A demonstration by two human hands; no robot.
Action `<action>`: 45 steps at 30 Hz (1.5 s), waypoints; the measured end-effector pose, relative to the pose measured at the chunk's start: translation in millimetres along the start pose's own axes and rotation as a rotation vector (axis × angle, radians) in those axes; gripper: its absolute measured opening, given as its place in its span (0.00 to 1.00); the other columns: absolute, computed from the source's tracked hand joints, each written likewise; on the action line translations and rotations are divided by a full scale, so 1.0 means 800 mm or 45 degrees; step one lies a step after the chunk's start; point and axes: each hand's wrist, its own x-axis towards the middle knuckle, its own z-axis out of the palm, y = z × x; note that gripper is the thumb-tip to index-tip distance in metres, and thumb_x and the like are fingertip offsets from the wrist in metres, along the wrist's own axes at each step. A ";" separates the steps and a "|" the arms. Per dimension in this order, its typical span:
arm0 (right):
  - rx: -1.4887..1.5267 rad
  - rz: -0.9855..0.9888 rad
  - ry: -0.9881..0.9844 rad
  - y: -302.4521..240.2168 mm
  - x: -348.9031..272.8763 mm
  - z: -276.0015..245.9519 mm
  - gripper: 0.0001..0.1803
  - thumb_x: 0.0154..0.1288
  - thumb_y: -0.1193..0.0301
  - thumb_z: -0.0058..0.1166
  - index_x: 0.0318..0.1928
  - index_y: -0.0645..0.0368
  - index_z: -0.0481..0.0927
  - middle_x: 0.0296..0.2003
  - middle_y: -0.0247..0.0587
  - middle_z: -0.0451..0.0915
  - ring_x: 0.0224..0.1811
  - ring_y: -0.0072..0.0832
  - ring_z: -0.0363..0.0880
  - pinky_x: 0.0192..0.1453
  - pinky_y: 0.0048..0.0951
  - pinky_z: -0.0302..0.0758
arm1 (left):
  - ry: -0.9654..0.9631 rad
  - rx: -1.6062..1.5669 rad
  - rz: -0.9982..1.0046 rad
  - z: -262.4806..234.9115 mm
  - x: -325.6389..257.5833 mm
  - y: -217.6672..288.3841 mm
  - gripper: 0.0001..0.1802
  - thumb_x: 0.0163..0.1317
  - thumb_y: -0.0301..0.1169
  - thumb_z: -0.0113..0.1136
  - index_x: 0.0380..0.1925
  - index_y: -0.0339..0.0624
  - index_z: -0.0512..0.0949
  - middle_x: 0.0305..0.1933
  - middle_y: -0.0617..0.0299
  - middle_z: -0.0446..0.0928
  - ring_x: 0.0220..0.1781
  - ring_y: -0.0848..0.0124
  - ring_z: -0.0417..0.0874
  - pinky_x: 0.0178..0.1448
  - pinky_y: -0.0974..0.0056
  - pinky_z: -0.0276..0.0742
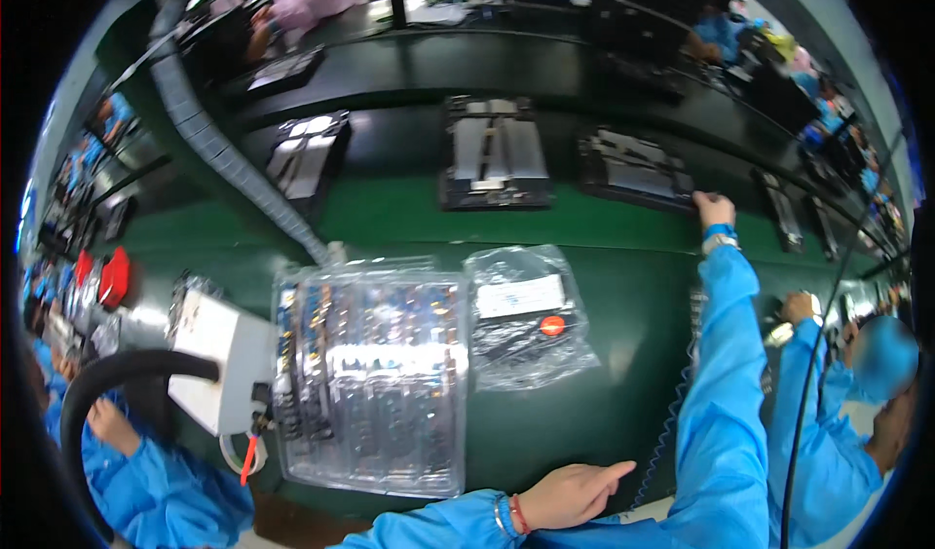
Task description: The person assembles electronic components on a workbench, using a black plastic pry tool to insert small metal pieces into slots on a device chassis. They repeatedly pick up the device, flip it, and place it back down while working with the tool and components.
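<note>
My right arm is stretched far forward. My right hand point(714, 210) is closed at the near right corner of an opened tablet-like device point(638, 167), whose silver battery packs and dark frame show. The device lies at a slant on the green bench. Low in the middle, my left hand point(570, 496) holds nothing; its index finger points right and the other fingers are loosely bent. Ahead of it lies a clear plastic bag point(531, 354) with a white label, an orange-red round sticker and dark contents. Left of the bag is a clear ribbed tray point(443, 452) holding rows of small parts.
Two more opened devices point(497, 154) point(308, 159) lie along the far strip. A white box point(219, 359), black hose point(146, 362) and grey segmented duct point(219, 150) stand left. A coiled blue cord point(667, 432) runs beside my right arm. Co-workers in blue sit at both sides.
</note>
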 end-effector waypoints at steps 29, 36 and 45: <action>-0.146 -1.412 0.098 -0.373 -0.154 -0.003 0.18 0.45 0.68 0.61 0.40 0.52 0.76 0.34 0.38 0.79 0.33 0.38 0.80 0.35 0.35 0.76 | -0.085 0.318 0.285 -0.002 -0.004 0.009 0.30 0.47 0.23 0.52 0.55 0.39 0.66 0.31 0.58 0.74 0.33 0.63 0.76 0.39 0.62 0.73; 0.820 -1.121 0.158 -0.373 -0.201 -0.167 0.17 0.46 0.77 0.64 0.40 0.57 0.78 0.30 0.36 0.80 0.32 0.24 0.79 0.38 0.23 0.74 | -0.041 0.343 0.488 0.000 -0.007 0.000 0.13 0.47 0.24 0.52 0.37 0.39 0.71 0.34 0.59 0.74 0.33 0.61 0.76 0.39 0.61 0.72; 0.589 -1.386 0.214 -0.269 -0.363 -0.330 0.26 0.41 0.84 0.64 0.45 0.62 0.74 0.39 0.43 0.78 0.39 0.28 0.78 0.42 0.25 0.74 | 0.216 0.214 0.647 0.031 -0.030 0.037 0.14 0.47 0.19 0.54 0.33 0.42 0.65 0.38 0.58 0.77 0.28 0.60 0.77 0.33 0.61 0.73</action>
